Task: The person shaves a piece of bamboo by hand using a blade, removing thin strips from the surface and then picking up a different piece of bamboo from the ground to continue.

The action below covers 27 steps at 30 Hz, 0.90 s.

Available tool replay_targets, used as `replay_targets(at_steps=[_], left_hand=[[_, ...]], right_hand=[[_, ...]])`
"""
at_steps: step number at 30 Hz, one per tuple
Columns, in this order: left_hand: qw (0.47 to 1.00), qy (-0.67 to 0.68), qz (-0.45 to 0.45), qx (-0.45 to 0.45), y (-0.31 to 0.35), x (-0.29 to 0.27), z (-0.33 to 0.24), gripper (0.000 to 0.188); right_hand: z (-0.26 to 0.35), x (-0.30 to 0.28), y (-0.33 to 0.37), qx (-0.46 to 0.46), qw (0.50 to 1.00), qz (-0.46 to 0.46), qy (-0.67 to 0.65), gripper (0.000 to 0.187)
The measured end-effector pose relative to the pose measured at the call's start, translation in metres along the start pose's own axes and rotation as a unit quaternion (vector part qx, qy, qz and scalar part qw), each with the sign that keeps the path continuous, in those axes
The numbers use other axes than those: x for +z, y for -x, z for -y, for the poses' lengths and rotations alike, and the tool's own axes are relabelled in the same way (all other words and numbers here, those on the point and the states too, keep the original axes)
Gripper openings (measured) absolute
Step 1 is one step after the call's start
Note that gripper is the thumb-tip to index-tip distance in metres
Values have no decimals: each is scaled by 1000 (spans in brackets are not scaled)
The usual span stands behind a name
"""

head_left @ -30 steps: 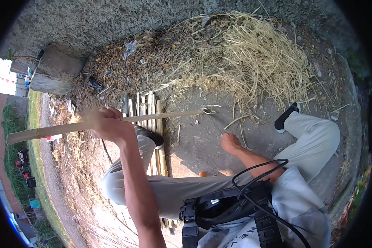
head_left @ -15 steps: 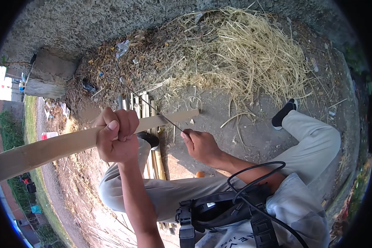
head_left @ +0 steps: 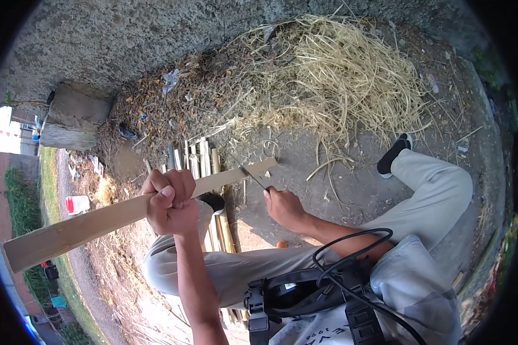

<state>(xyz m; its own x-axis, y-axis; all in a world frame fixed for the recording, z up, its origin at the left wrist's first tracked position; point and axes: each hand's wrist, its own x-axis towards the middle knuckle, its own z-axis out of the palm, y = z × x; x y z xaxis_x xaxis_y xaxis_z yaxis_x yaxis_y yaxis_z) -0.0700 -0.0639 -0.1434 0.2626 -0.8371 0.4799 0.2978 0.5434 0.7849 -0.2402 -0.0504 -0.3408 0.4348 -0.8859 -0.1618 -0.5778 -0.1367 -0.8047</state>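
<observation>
My left hand [head_left: 172, 202] is closed in a fist around a long, flat, pale bamboo slat [head_left: 89, 231]. The slat slants from the lower left up to its far tip near the middle of the view. My right hand [head_left: 286, 209] grips a thin dark-bladed knife [head_left: 251, 176], its handle mostly hidden in the fingers. The blade crosses the slat close to the far tip; whether it cuts into the wood I cannot tell.
A big heap of pale curled shavings [head_left: 362, 75] lies by the rough wall [head_left: 155, 34]. Split bamboo pieces [head_left: 204, 158] are stacked on the ground past my left leg. A concrete block [head_left: 77, 115] and a red-and-white container [head_left: 77, 204] are at left. A black cable [head_left: 351, 234] loops over my right arm.
My left hand and the slat have shifted right and slightly down, bringing the slat's near end into view. The knife has drawn back toward me, with less blade reaching past the slat.
</observation>
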Motion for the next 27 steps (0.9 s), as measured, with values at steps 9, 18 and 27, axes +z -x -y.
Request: replay_targets(at_steps=[9, 18, 27], left_hand=[[999, -9, 27, -21, -6, 4, 2, 20], [999, -17, -32, -3, -6, 0, 7, 20], [999, -14, -29, -1, -10, -10, 4, 22]], right_hand=[[34, -20, -3, -94, 990, -60, -91, 30], [-34, 9, -3, 68, 997, 30, 26, 26], [-83, 20, -10, 72, 996, 18, 53, 27]])
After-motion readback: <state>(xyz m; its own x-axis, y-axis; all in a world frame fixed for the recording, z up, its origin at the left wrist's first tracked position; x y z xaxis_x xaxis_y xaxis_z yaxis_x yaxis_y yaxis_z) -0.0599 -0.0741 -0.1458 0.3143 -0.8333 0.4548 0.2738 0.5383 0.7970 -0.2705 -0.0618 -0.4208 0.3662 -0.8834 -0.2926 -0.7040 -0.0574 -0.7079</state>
